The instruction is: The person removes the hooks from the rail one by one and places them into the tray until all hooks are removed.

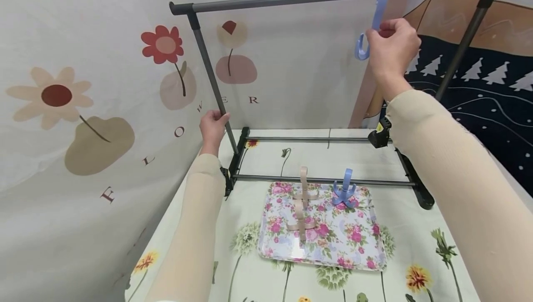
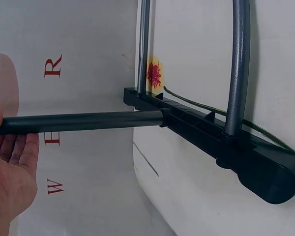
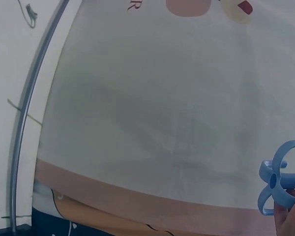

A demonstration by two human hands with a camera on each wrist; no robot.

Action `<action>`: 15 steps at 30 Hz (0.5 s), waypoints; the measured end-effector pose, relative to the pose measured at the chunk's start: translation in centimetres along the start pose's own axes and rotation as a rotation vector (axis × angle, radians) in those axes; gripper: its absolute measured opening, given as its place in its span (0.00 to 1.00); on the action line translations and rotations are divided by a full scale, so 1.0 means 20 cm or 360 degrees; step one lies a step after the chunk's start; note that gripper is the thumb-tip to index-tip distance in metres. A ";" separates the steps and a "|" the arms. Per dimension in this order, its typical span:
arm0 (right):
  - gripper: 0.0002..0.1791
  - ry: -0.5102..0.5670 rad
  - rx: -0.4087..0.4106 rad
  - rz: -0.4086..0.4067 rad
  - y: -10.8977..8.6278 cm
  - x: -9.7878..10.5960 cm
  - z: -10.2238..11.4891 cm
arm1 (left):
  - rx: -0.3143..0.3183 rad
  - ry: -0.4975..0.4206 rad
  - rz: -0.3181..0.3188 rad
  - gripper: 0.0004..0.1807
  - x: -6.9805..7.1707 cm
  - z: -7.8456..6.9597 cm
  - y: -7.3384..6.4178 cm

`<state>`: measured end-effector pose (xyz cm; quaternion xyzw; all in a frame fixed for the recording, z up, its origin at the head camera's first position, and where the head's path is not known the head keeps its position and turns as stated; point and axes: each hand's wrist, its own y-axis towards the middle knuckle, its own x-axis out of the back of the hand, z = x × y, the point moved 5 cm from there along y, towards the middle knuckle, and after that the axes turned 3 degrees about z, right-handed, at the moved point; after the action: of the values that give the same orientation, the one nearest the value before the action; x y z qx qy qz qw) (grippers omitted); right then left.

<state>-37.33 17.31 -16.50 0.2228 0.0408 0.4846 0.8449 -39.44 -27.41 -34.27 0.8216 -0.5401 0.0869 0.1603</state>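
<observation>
A blue multi-pronged hook hangs by its curved top over the upper bar of a dark metal rack. My right hand pinches its stem between thumb and fingers, just above the prongs. In the right wrist view the prongs of the blue hook show at the right edge, beside the fingertips. On the other side, my left hand grips the rack's left upright low down. The left wrist view has the fingers under that pole, with the thumb on its far side.
On the table, a floral tray lies before the rack, bearing two beige hooks and another blue hook. The rack's black feet stand on the flowered tablecloth. A printed curtain hangs behind and left.
</observation>
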 end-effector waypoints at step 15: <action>0.18 0.0008 0.0080 0.0002 0.03 0.04 0.07 | -0.0012 0.0003 0.0012 0.16 0.00 0.00 0.01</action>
<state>-37.01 17.74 -14.78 0.2427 0.0550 0.4844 0.8387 -39.66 -27.55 -34.31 0.8188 -0.5435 0.0864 0.1634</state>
